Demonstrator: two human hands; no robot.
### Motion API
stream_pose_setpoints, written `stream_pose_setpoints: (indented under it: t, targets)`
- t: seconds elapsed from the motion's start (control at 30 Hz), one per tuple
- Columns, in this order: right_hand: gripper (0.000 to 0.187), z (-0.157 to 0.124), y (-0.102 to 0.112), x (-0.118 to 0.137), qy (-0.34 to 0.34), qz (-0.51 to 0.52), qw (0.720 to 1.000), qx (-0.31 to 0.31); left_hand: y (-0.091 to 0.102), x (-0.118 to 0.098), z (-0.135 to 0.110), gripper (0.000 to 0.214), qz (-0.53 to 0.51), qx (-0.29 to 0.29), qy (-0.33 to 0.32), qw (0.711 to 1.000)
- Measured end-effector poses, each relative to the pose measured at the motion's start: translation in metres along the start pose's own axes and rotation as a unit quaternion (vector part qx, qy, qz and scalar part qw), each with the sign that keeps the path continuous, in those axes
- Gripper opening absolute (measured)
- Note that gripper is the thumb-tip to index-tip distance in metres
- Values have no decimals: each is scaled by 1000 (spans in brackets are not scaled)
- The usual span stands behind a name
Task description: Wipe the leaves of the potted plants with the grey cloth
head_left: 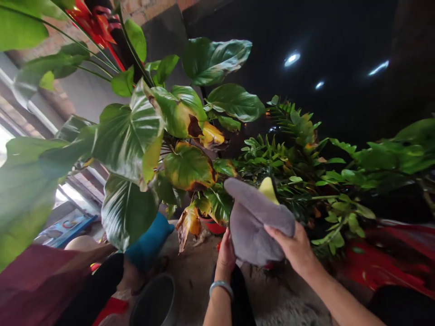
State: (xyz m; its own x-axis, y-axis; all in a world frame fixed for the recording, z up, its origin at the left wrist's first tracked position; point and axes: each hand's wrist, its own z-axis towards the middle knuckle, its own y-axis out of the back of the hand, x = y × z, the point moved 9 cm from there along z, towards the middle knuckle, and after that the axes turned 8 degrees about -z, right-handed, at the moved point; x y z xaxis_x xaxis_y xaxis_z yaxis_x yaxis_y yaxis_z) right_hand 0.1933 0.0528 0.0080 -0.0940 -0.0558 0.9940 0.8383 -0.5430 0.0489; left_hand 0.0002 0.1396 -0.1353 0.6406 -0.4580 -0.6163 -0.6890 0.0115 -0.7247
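Observation:
My right hand (296,246) grips a grey cloth (253,222) wrapped around a plant leaf; a yellow-green leaf tip (268,189) pokes out above the cloth. My left hand (226,254), with a pale bracelet at the wrist, presses against the cloth's lower left side from behind, its fingers hidden by the cloth. Both hands are low in the middle, in front of a big-leaved plant (136,136) with several yellow and brown-edged leaves.
A bushy small-leaved plant (299,163) spreads to the right. A red pot (214,225) stands behind the cloth, a blue pot (149,240) and a dark round container (154,301) at lower left. Red objects lie at right. A person's maroon sleeve is at bottom left.

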Motion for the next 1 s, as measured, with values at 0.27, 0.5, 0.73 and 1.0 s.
stream_pose_setpoints:
  t: [0.27,0.5,0.73,1.0]
  targets:
    - [30,-28,35,-69,-176,-41,982,46,3,0,2,56,20,16,25,999]
    - [43,16,65,-19,-104,118,983,-97,-5,5,4,50,20,20,19,999]
    - [36,19,67,-48,-125,-8,988,-89,-6,1,-1,44,12,-14,4,1000]
    - [44,4,91,-25,-157,20,985,-69,-3,-1,0,42,22,-12,10,1000]
